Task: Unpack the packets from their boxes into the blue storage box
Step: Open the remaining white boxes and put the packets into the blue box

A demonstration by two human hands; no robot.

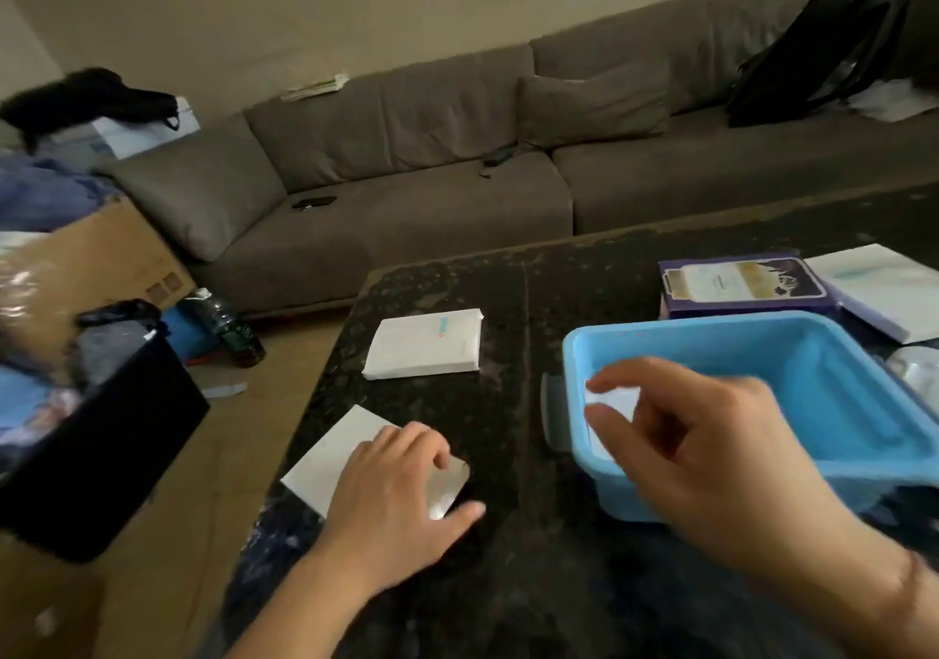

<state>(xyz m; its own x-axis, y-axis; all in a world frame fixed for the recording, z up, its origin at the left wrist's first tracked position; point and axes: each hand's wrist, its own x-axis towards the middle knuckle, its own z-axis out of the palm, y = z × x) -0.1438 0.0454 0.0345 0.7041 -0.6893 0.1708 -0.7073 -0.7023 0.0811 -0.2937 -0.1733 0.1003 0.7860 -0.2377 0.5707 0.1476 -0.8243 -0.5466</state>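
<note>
Right hand point(711, 455) hovers over the near-left corner of the blue storage box point(864, 435), fingers loosely curled, apparently empty; a white packet point(617, 399) lies inside. Left hand point(396, 486) presses flat, fingers spread, on a white box point(330, 450) on the dark speckled surface point(508, 582). Best to pin the box while sliding its packet out. Thin, flat, smooth card; rigid glossy plastic tub.

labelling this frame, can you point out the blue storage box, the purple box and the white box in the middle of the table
blue storage box point(833, 348): head view, far inner wall.
purple box point(742, 280): head view, printed top face.
white box point(424, 343): head view, centre of its top.
</note>
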